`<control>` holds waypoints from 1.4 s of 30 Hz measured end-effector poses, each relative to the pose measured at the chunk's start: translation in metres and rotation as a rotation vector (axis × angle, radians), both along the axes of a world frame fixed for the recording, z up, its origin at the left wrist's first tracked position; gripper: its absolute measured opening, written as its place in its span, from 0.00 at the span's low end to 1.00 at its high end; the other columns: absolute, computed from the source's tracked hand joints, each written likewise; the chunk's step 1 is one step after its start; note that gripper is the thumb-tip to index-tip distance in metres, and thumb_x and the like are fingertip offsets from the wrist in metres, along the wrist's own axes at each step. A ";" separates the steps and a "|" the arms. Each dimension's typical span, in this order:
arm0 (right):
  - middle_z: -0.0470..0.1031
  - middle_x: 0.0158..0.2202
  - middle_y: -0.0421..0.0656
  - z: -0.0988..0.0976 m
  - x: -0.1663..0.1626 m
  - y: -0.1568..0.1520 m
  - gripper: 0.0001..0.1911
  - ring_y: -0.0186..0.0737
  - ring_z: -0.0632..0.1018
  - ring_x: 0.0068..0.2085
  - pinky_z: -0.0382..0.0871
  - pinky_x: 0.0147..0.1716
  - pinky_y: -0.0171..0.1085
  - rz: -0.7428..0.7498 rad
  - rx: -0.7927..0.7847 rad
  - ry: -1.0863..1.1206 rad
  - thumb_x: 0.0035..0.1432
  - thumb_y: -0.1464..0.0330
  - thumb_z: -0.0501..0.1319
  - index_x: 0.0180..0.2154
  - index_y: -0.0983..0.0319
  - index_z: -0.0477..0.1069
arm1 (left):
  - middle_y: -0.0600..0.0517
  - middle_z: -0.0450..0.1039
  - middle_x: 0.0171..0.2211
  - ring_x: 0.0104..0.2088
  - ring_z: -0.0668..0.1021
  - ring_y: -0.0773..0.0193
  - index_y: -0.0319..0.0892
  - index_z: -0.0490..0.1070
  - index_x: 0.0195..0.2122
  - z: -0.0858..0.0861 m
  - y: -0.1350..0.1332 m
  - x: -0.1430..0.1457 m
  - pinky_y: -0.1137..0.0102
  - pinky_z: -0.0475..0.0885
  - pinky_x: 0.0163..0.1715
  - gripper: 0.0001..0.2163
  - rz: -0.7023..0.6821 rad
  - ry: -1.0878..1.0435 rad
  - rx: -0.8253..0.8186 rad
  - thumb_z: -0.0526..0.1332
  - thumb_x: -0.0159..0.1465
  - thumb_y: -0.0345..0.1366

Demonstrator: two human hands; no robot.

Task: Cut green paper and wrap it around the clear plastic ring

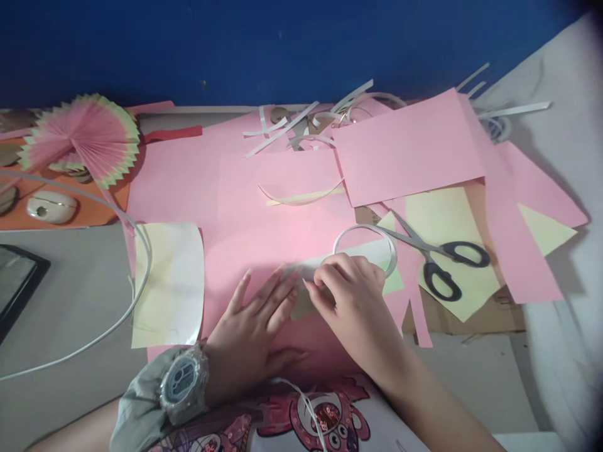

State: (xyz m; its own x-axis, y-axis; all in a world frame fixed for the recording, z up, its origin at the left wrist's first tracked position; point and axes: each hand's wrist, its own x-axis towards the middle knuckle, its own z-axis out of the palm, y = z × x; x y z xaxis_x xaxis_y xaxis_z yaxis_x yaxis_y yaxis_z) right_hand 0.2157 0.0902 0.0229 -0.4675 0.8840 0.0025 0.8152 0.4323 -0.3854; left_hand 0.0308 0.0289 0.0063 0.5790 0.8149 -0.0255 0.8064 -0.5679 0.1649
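Observation:
My left hand (pixel 264 307) lies flat with its fingers spread on the pink paper (pixel 277 232), its fingertips by a pale strip (pixel 367 251) that runs to the right. Beside it my right hand (pixel 351 292) is closed, thumb and fingers pinched together. A thin white strip (pixel 365 227) curls in a loop out from behind that hand, which appears to grip it; the pinched end is hidden. Under the right hand shows a piece of light green paper (pixel 392 276). Scissors (pixel 426 248) with black handles lie partly open to the right of the right hand.
Pink sheets (pixel 409 147) and loose white strips (pixel 282 132) lie at the back. A pink-and-green folded paper fan (pixel 85 138) stands at the left, near a white earbud case (pixel 51 207). A pale yellow sheet (pixel 167 285) and a white cable (pixel 117 323) lie left of the hands.

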 end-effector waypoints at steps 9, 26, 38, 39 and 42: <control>0.66 0.33 0.41 -0.001 0.000 0.000 0.08 0.39 0.65 0.36 0.55 0.37 0.40 -0.002 0.034 0.001 0.58 0.69 0.56 0.28 0.60 0.60 | 0.45 0.47 0.65 0.65 0.49 0.53 0.35 0.45 0.64 0.000 0.001 0.000 0.55 0.32 0.63 0.38 -0.012 0.002 -0.021 0.45 0.61 0.59; 0.66 0.40 0.45 0.000 -0.001 -0.001 0.03 0.44 0.66 0.41 0.58 0.41 0.42 -0.055 0.060 -0.032 0.56 0.69 0.57 0.31 0.61 0.64 | 0.46 0.46 0.66 0.64 0.50 0.51 0.39 0.45 0.65 0.004 0.003 0.002 0.53 0.36 0.62 0.35 0.003 0.011 -0.031 0.44 0.63 0.57; 0.63 0.43 0.48 0.003 0.005 -0.004 0.06 0.46 0.66 0.43 0.58 0.42 0.45 -0.076 0.149 -0.072 0.58 0.65 0.57 0.32 0.61 0.64 | 0.45 0.51 0.64 0.64 0.51 0.52 0.38 0.50 0.63 0.006 -0.002 0.002 0.51 0.37 0.62 0.33 0.038 0.028 -0.017 0.44 0.64 0.55; 0.63 0.43 0.48 0.003 0.005 -0.004 0.06 0.46 0.66 0.43 0.58 0.42 0.45 -0.078 0.156 -0.067 0.58 0.65 0.57 0.32 0.61 0.64 | 0.45 0.51 0.64 0.64 0.51 0.52 0.38 0.50 0.63 0.006 -0.003 0.002 0.51 0.37 0.62 0.33 0.041 0.027 -0.020 0.44 0.64 0.55; 0.65 0.44 0.48 0.006 0.007 -0.003 0.04 0.46 0.66 0.45 0.57 0.43 0.45 -0.014 0.175 -0.035 0.58 0.67 0.58 0.32 0.61 0.65 | 0.45 0.49 0.65 0.65 0.50 0.52 0.37 0.49 0.63 0.006 -0.005 0.002 0.51 0.36 0.62 0.33 0.049 0.024 -0.020 0.44 0.64 0.55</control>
